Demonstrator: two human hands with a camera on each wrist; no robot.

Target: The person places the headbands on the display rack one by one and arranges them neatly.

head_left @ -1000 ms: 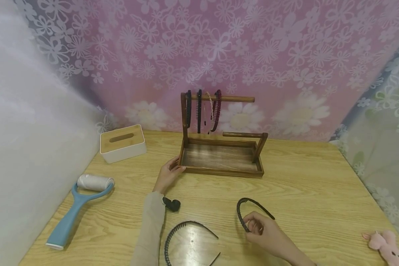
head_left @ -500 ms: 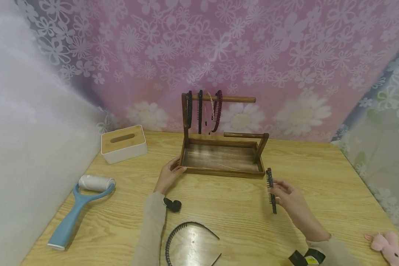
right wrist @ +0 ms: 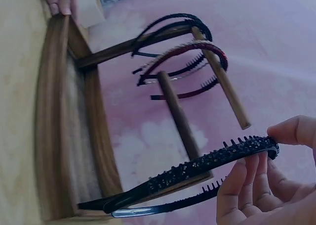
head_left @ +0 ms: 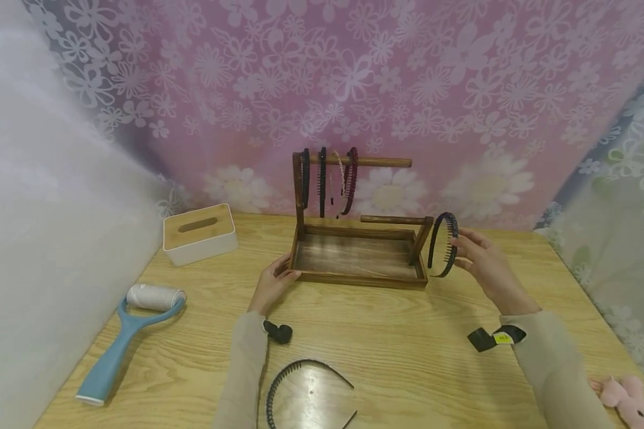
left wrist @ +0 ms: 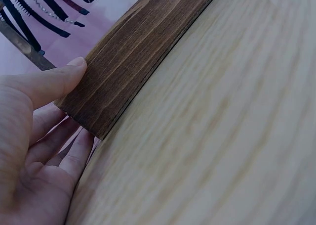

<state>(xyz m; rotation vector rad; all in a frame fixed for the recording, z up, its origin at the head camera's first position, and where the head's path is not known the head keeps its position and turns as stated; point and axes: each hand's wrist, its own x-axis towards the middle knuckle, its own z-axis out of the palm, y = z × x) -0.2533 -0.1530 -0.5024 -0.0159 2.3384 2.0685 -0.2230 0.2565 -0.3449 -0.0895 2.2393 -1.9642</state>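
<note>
My right hand (head_left: 491,271) pinches a black headband (head_left: 451,244) with inner teeth, held upright just right of the wooden rack's short post. Dark sparkly beads cover the band (right wrist: 197,163) in the right wrist view, with the thumb on one side and fingers on the other. My left hand (head_left: 272,283) grips the front left corner of the brown wooden rack (head_left: 354,276); its thumb lies on the front wall (left wrist: 123,62). Several headbands, black, pale and dark red (head_left: 350,179), hang on the rack's upper bar (head_left: 386,162). The lower bar (head_left: 392,220) carries none.
Another black toothed headband (head_left: 279,381) lies on the table near the front edge of view. A white tissue box with a wooden lid (head_left: 200,235) and a blue-handled lint roller (head_left: 123,336) are at left. A pink plush toy (head_left: 630,402) lies at the right front.
My right hand has lifted the headband from the front of the table, moving it right and back to the rack's right end. My left hand has stayed at the rack's corner.
</note>
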